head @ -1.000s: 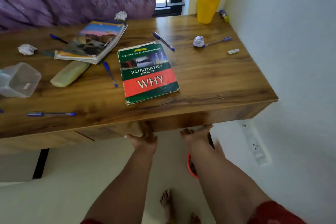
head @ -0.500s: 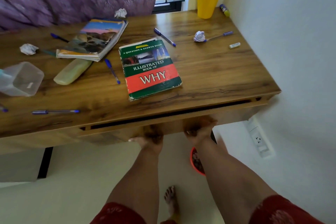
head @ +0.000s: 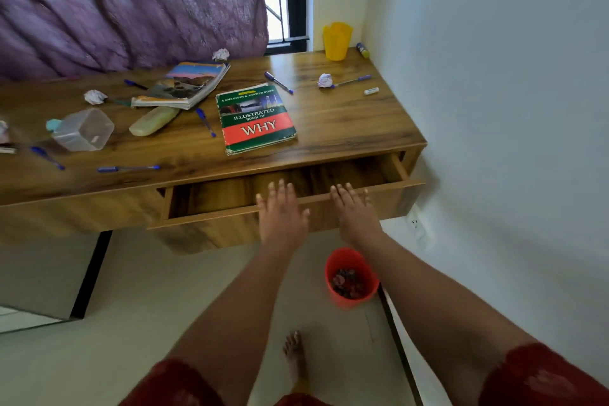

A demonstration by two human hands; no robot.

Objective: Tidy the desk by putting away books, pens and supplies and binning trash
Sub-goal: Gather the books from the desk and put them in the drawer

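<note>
Wooden desk drawer [head: 230,194] pulled out. Left hand [head: 280,214] and right hand [head: 354,209] over drawer front edge, fingers straight, holding nothing. Green-red "WHY" book [head: 257,119] flat on wooden desk [head: 346,122], above drawer.

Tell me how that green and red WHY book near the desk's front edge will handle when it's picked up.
The WHY book looks like a thick softcover, so it will probably flex somewhat if lifted by one edge. Its corners look worn and slightly curled, so the cover may bend further. It lies flat on the desk, so it likely won't roll or tip, and should slide easily on the smooth wood.
</note>
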